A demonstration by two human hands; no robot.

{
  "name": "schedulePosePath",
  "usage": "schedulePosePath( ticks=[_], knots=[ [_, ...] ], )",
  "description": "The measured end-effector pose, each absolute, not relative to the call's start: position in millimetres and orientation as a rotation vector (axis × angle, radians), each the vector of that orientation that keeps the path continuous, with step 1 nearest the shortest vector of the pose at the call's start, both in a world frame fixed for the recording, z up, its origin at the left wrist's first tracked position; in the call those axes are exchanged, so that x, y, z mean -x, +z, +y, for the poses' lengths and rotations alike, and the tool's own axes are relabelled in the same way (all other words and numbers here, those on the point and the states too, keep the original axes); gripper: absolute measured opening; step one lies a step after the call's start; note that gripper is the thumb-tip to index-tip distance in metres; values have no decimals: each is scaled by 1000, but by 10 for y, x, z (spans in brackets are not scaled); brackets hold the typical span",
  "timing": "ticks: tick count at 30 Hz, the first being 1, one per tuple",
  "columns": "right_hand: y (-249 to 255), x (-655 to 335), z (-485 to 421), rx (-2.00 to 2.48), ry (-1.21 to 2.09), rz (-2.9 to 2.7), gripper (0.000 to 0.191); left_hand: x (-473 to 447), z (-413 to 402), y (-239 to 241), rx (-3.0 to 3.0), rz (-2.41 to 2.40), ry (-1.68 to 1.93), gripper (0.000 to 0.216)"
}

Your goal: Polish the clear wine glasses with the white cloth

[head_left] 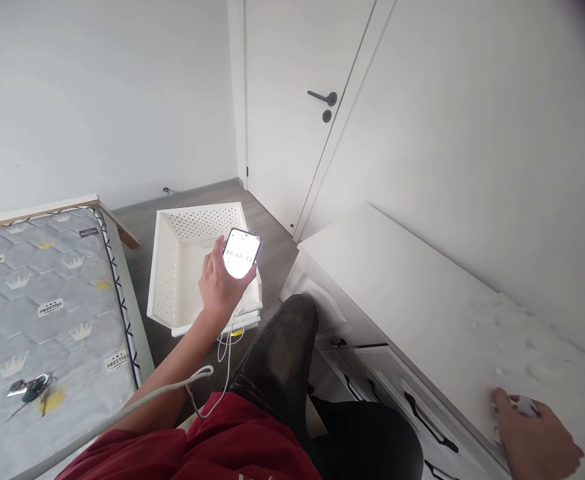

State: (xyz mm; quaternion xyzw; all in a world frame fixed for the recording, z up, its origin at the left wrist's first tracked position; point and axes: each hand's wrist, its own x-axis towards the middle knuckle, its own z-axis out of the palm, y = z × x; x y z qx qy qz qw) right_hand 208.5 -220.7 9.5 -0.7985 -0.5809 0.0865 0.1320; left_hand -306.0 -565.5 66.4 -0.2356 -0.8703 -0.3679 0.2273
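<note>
My left hand (221, 283) is closed around the edges of a smartphone (241, 253), whose bright screen shows a running-time display. The phone is held above a white perforated basket (166, 270). A white cable hangs below that hand and loops back over my forearm. At the lower right, my right hand (535, 430) is curled on top of a white dresser (397, 287). A bit of something white and crumpled (525, 406) shows between its thumb and fingers; its kind is hard to make out. Whitish wet-looking marks (522, 340) lie on the dresser top beyond that hand.
On the left is a grey patterned mattress (47, 267) with a bunch of keys (32, 387) on it. A white door (292, 87) with a black handle (325, 98) stands ahead. Dresser drawers with black pulls (429, 423) are beside my legs.
</note>
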Motion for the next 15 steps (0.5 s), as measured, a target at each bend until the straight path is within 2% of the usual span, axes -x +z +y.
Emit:
schedulePosePath(
  ticks=[4,8,15],
  knots=[
    [135,-2074,-2205,2321,235,-1692,56,2988,-5648,729,637,-2362,-1034,89],
    [254,-2000,-2244,2390,273,-1734,57,2940,-5637,785,625,-2310,-1055,86],
    [300,-1952,-2292,2383,225,-1784,47,2932,-5650,827,673,-2247,-1030,82]
  ],
)
